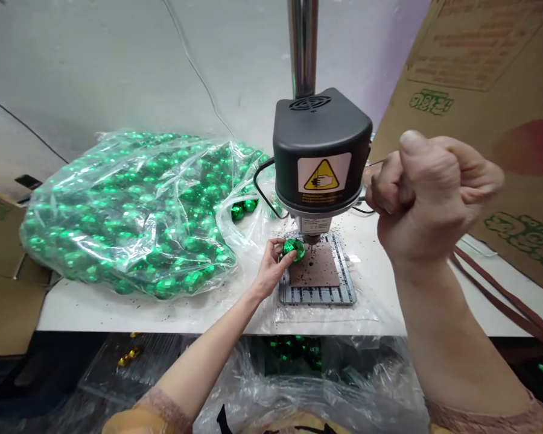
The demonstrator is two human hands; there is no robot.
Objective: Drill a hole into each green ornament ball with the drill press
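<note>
A black drill press head (321, 150) with a yellow warning label stands over a slotted metal base (317, 295). On the base lies a brown board (326, 271) with a hole and dark specks. My left hand (274, 265) pinches a shiny green faceted ball (294, 248) just left of the drill's tip, above the board's left part. My right hand (434, 187) is raised at the right side of the drill head, its fingers curled tight beside the machine. Whatever it grips is mostly hidden by the fingers.
A large clear bag (136, 217) of green balls fills the table's left side. Cardboard boxes stand at the right (493, 120) and far left (9, 277). More green balls (294, 352) lie in plastic below the table's front edge. A brown strap (502, 295) hangs at the right.
</note>
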